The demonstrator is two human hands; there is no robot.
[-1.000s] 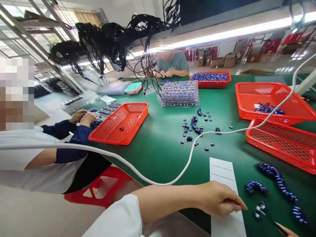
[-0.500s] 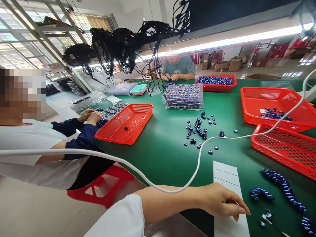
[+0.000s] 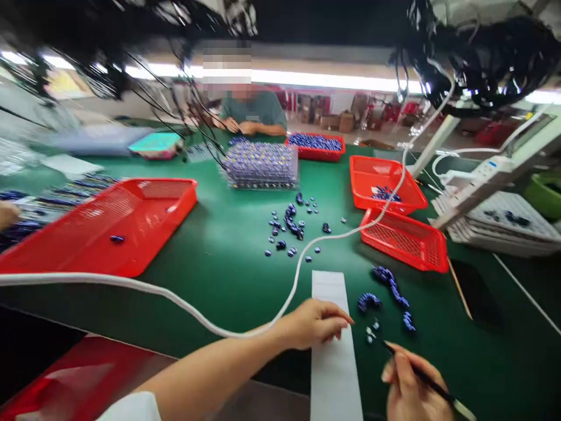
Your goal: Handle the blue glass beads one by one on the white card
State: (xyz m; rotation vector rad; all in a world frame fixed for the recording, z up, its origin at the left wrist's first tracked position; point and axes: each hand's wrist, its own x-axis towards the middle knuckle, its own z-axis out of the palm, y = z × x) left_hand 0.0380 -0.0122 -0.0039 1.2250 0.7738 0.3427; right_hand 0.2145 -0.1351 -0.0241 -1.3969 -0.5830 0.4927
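Observation:
My left hand (image 3: 313, 324) lies over a long white paper strip (image 3: 335, 374), index finger stretched out and the others loosely bent; I see nothing held in it. At the lower right my right hand (image 3: 414, 380) grips a thin, dark, pen-like stick (image 3: 432, 383) with a pale rear end. Its tip points at a few small shiny dark pieces (image 3: 370, 334) just beyond. Further out lie a short curved row of dark-blue beads (image 3: 369, 301) and a longer row of dark-blue beads (image 3: 397, 292), both right of the strip.
A white cable (image 3: 302, 257) crosses the view above my left forearm. Loose dark-blue beads (image 3: 291, 219) lie mid-table. Red baskets stand left (image 3: 144, 234) and right (image 3: 407, 240). Stacked clear trays (image 3: 263, 166) stand at the back. A co-worker (image 3: 254, 111) sits opposite; another's hand (image 3: 7, 213) shows left.
The view has swung right, bringing my right hand and the stick into sight. My left hand stays on the paper strip. The co-worker at left is now mostly out of view.

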